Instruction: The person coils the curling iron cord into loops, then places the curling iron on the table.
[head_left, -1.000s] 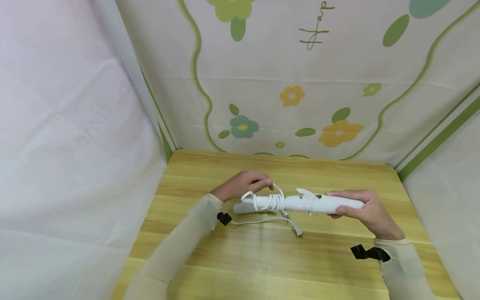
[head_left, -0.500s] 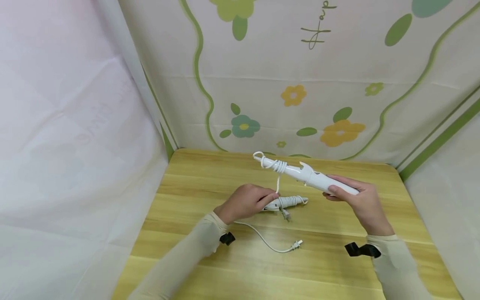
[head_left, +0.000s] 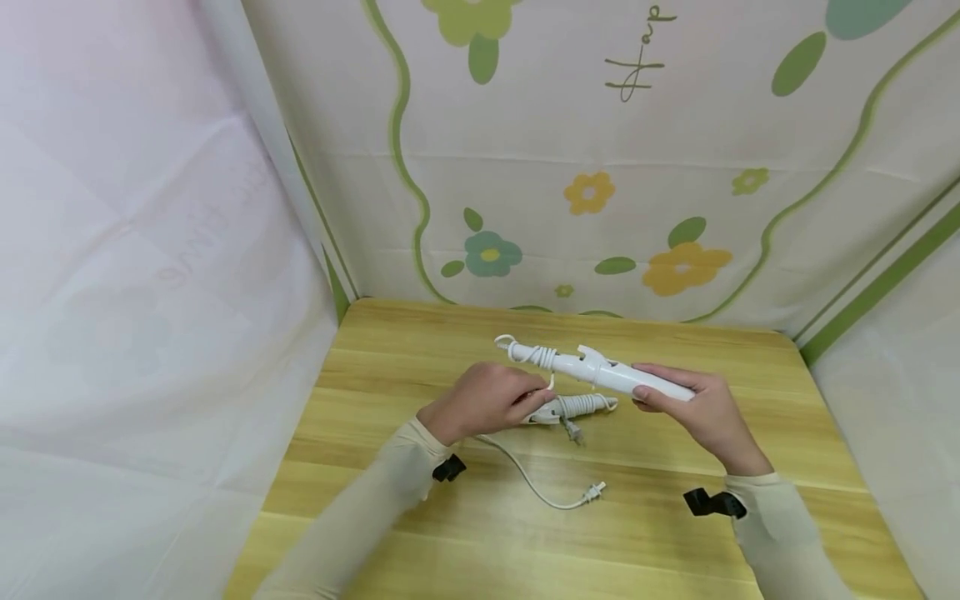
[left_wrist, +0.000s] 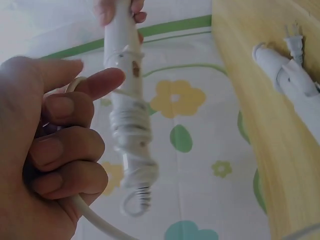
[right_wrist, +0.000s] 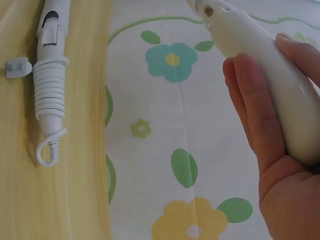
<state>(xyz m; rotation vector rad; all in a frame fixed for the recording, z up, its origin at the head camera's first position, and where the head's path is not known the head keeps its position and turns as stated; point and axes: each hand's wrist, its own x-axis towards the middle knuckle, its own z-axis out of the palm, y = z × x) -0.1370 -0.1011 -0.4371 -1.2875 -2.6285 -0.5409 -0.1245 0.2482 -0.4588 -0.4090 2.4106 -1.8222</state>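
My right hand (head_left: 708, 417) holds a white curling iron (head_left: 573, 364) by its thick end, tilted above the table. Several turns of white cord wrap its thin far end. My left hand (head_left: 487, 400) has its fingers curled round the loose length of that cord (left_wrist: 102, 224), which leaves the fist and trails to a two-pin plug (head_left: 594, 492). A second white curling iron (right_wrist: 52, 85), its cord coiled neatly round the handle, lies on the table under my left hand, which partly hides it in the head view. Its own plug (head_left: 573, 432) sticks out beside the coil.
The wooden table (head_left: 675, 533) ends at the back against a flower-printed fabric wall (head_left: 525, 192). White fabric sides stand to the left (head_left: 150, 375) and right. A black wrist mount (head_left: 448, 468) sits on each forearm.
The held iron has swung up from level, tilted, then lowered slightly. My left hand has taken the loose cord and drawn it out; the plug has shifted towards the front. The second iron shows more.
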